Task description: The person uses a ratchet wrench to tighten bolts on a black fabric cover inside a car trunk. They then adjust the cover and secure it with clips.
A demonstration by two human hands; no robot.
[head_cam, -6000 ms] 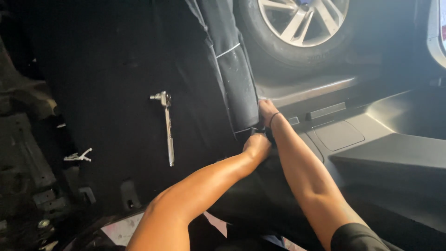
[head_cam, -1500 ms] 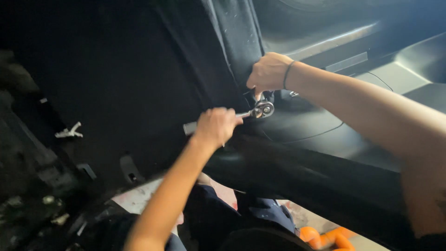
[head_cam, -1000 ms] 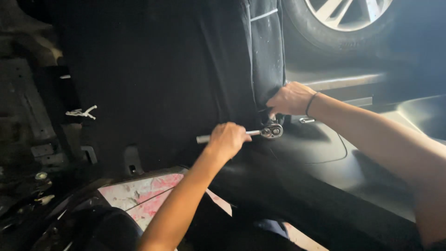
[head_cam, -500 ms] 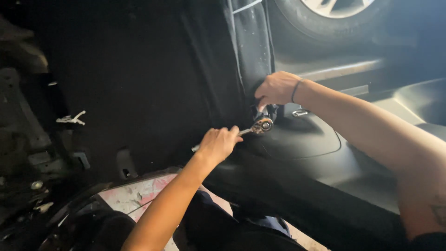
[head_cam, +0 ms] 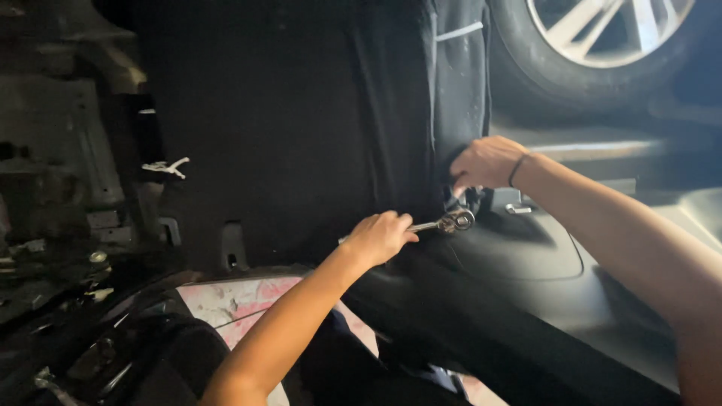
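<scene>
Dim light covers a stripped car interior lined with black carpet [head_cam: 271, 135]. Nearest, a pink-stained sheet of paper [head_cam: 226, 297] lies on the floor below the left forearm. Beyond it, the left hand [head_cam: 380, 237] is wrapped tight around the handle of a shiny metal ratchet wrench [head_cam: 444, 223], fingers curled closed over the shaft. The wrench's round head sits at the foot of a dark upright trim panel [head_cam: 455, 90], above a moulded black plastic floor panel [head_cam: 519, 256]. Just above the head, the right hand [head_cam: 485, 162], a thin dark band at its wrist, presses against the trim's lower edge; whether its fingers pinch anything cannot be told. Farthest, a black tyre on a silver spoked wheel [head_cam: 602, 34] fills the upper right.
</scene>
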